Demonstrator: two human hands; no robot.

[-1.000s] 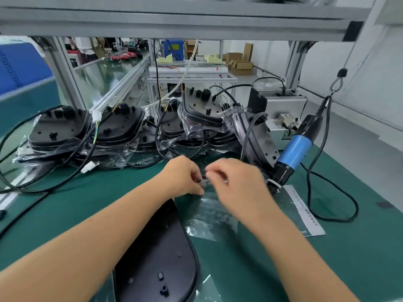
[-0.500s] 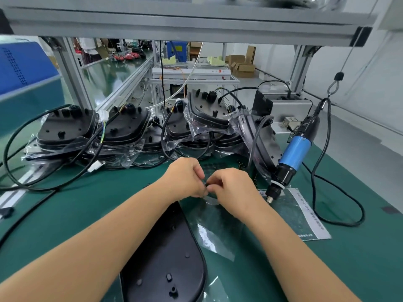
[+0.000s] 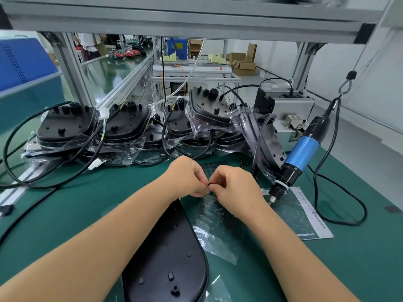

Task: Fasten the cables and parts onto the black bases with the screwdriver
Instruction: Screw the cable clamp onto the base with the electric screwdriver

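- A black base (image 3: 168, 258) lies flat on the green mat (image 3: 65, 214) right in front of the person, its long axis running from the near edge away toward the hands, narrow end farthest.
- The left hand (image 3: 187, 177) and right hand (image 3: 235, 188) meet just past that narrow end, fingertips of both pinched together on one small black part (image 3: 209, 184); what it is cannot be told.
- A clear plastic bag (image 3: 218, 232) lies flat under the right wrist, beside the base.
- The blue screwdriver (image 3: 298, 158) hangs tilted at the right, tip down near a printed sheet (image 3: 309, 214), its cord looping over the mat.
- Further back, bagged black bases with cables (image 3: 122, 129) stand in a row.
- Behind them: an aluminium frame (image 3: 69, 68), a grey box (image 3: 292, 110), cardboard boxes (image 3: 242, 65), white walls.
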